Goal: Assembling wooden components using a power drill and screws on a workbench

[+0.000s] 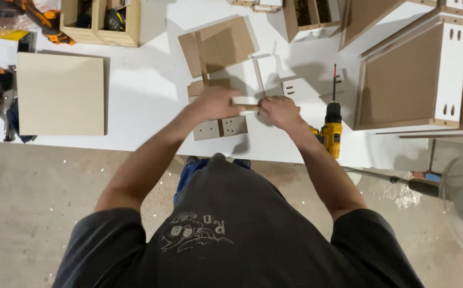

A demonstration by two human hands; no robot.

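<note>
White workbench surface [151, 101] fills the upper half of the frame, above a dusty concrete floor [34, 197]. At centre, both hands meet over a small white laminated board strip [246, 100], its long axis running left to right. The left hand [215, 103] covers its left end, fingers curled down onto it; the right hand [278, 112] pinches its right end. Below them lies a grey-brown drilled panel piece [221, 128], touching the hands' underside. A yellow and black cordless drill [331, 130] lies just right of the right hand. A pale square board [61, 93] sits at left, and smooth white cabinet boxes [418, 74] at upper right.
</note>
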